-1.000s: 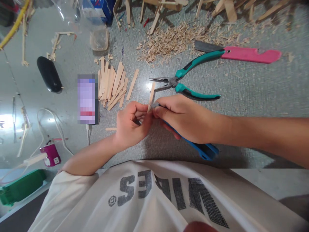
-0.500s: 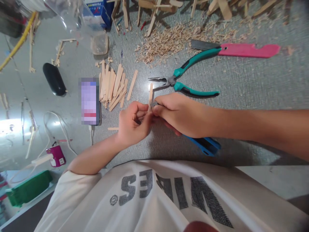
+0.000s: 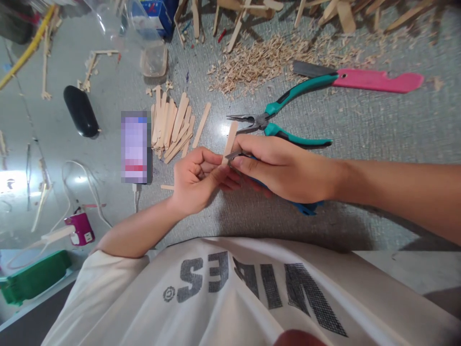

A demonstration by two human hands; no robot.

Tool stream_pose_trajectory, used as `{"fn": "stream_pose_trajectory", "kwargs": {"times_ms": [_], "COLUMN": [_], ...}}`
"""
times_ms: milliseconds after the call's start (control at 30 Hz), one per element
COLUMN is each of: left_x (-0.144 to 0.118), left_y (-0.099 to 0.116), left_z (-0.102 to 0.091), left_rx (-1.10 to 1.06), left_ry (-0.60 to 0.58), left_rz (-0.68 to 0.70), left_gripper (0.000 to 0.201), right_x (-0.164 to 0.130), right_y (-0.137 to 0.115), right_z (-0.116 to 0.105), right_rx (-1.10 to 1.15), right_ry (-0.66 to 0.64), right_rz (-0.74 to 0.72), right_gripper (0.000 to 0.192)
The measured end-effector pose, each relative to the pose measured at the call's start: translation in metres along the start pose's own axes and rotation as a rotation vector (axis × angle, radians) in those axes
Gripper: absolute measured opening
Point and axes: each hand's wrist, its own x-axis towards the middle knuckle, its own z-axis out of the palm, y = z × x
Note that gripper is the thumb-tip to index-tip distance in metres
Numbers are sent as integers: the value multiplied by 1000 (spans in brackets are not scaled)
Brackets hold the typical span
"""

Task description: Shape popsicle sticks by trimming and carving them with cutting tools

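Note:
A flat wooden craft stick [image 3: 231,139] is pinched near its lower end between the thumb and fingers of my left hand [image 3: 200,180]. My right hand [image 3: 284,166] is closed around blue-handled nippers [image 3: 309,207], whose grey metal tip meets the stick just above my left thumb. Most of the nippers is hidden by my palm and fingers. Beyond the stick lie long-nose pliers [image 3: 261,121] with teal handles, spread apart. To the left of them is a pile of craft sticks [image 3: 171,122], with one loose stick [image 3: 202,125] beside it.
Wood chips [image 3: 255,65] lie heaped at the back, near a pink-handled knife [image 3: 378,80]. A phone [image 3: 135,149] with a charging cable, a black case [image 3: 81,111] and a small clear container [image 3: 154,58] are on the left. Several wooden pieces line the far edge.
The craft stick has turned and now leans right, showing more of its flat face. The nippers' handles have swung closer under my right palm. The view has shifted slightly.

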Motion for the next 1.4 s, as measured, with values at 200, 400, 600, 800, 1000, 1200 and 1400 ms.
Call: {"fn": "stream_pose_trajectory", "kwargs": {"times_ms": [200, 400, 600, 800, 1000, 1200, 1400], "left_x": [1, 3, 4, 3, 2, 0, 0], "left_y": [2, -2, -6, -7, -8, -7, -5], "left_z": [2, 1, 1, 4, 5, 5, 8], "left_rx": [-4, -43, -62, -20, -5, 31, -1], "left_ry": [27, 14, 19, 48, 60, 86, 94], "left_rz": [-14, 40, 125, 161, 172, 121, 131], "left_gripper": [58, 53, 43, 43, 43, 46, 46], "right_x": [-2, 0, 1, 1, 0, 0, 1], "right_y": [5, 1, -3, -8, -8, -7, -8], "right_z": [0, 2, 5, 6, 4, 3, 3], "right_rx": [85, 14, 73, 87, 53, 34, 37], "right_ry": [-33, 6, 40, 26, 29, 43, 39], "right_rz": [-8, 37, 119, 152, 149, 136, 143], "right_gripper": [23, 24, 26, 28, 29, 31, 33]}}
